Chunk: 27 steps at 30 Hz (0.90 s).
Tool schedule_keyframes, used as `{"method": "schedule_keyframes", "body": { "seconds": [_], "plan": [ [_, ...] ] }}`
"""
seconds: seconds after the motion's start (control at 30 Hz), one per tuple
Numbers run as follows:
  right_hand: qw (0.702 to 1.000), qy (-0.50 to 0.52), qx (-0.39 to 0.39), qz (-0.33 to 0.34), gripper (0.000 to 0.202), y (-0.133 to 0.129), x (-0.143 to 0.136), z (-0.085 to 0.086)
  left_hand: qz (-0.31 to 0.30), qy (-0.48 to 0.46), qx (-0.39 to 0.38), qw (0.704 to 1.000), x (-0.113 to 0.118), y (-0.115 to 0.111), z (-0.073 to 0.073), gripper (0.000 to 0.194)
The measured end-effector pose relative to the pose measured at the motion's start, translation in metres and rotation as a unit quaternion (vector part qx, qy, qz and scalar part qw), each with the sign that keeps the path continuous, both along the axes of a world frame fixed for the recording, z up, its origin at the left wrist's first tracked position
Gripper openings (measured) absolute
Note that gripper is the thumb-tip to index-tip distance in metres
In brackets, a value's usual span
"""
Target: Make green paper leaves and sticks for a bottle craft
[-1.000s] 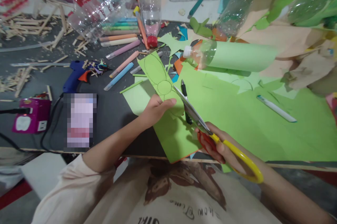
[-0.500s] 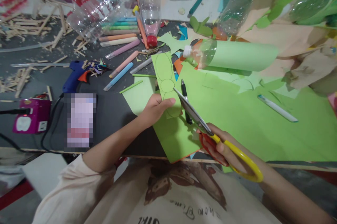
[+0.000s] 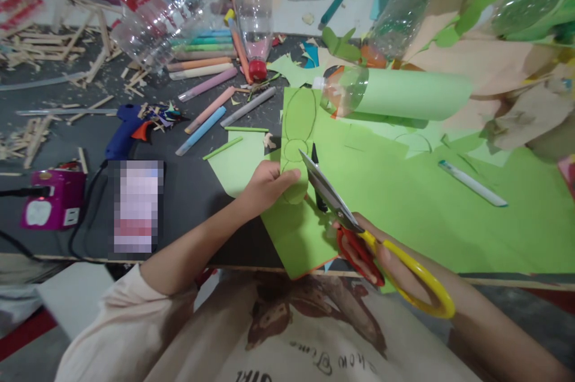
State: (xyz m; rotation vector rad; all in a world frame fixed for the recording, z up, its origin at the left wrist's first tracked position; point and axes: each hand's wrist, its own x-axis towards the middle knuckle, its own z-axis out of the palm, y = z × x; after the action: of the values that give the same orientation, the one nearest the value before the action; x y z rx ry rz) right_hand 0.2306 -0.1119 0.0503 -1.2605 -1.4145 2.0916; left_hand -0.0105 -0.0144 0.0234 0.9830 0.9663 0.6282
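Observation:
My left hand pinches a strip of green paper by its lower end, thumb on top. Drawn ovals and a small circle mark the strip, and its lower part is cut to a rounded edge. In my right hand is a pair of scissors with one yellow and one red handle. Their blade tips touch or nearly touch the strip's right side by the small circle. Under the blades a black pen lies partly hidden on a large green sheet.
A clear bottle wrapped in pale green paper lies behind the sheet, a white-and-teal marker to the right. Leftward are several markers, a blue glue gun, a phone, a purple box and scattered wooden sticks.
The strip's top has swung to the right and now stands more upright. My left hand has barely moved, while the scissors' handles have spread slightly and the yellow one sits a little lower.

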Motion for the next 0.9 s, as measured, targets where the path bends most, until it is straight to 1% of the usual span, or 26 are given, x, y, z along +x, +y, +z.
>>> {"method": "schedule_keyframes", "body": {
  "seconds": [0.1, 0.17, 0.27, 0.33, 0.47, 0.57, 0.63, 0.8, 0.9],
  "plan": [
    [1.000, 0.006, -0.019, 0.012, 0.067, 0.000, 0.000, 0.000, -0.030, 0.021, 0.047, 0.998, -0.001, -0.002, 0.001, 0.064],
    [1.000, 0.011, -0.015, 0.000, 0.067, -0.001, -0.002, -0.002, -0.041, 0.032, 0.073, 0.996, -0.001, -0.003, 0.002, 0.065],
    [0.999, 0.024, -0.007, -0.023, 0.066, -0.002, -0.007, -0.004, -0.049, 0.033, 0.078, 0.995, -0.001, -0.002, 0.002, 0.064],
    [0.999, 0.023, -0.009, -0.026, 0.067, -0.002, -0.010, -0.004, -0.050, 0.034, 0.074, 0.995, -0.001, -0.002, 0.001, 0.064],
    [0.999, 0.026, -0.007, -0.028, 0.069, -0.001, -0.014, -0.004, -0.050, 0.034, 0.061, 0.996, -0.002, -0.001, 0.002, 0.061],
    [0.999, 0.032, 0.004, -0.041, 0.070, -0.002, -0.015, -0.006, -0.050, 0.024, 0.045, 0.997, -0.001, -0.001, 0.003, 0.058],
    [0.998, 0.037, 0.005, -0.049, 0.070, -0.004, -0.016, -0.009, -0.039, 0.023, 0.029, 0.999, -0.001, -0.001, 0.004, 0.054],
    [0.998, 0.038, -0.009, -0.040, 0.068, -0.005, -0.015, -0.010, -0.014, 0.020, -0.037, 0.999, 0.001, 0.001, 0.004, 0.040],
    [0.999, 0.031, 0.000, -0.040, 0.064, -0.004, -0.015, -0.008, -0.001, 0.004, -0.080, 0.997, 0.002, 0.003, 0.004, 0.032]
  ]
}}
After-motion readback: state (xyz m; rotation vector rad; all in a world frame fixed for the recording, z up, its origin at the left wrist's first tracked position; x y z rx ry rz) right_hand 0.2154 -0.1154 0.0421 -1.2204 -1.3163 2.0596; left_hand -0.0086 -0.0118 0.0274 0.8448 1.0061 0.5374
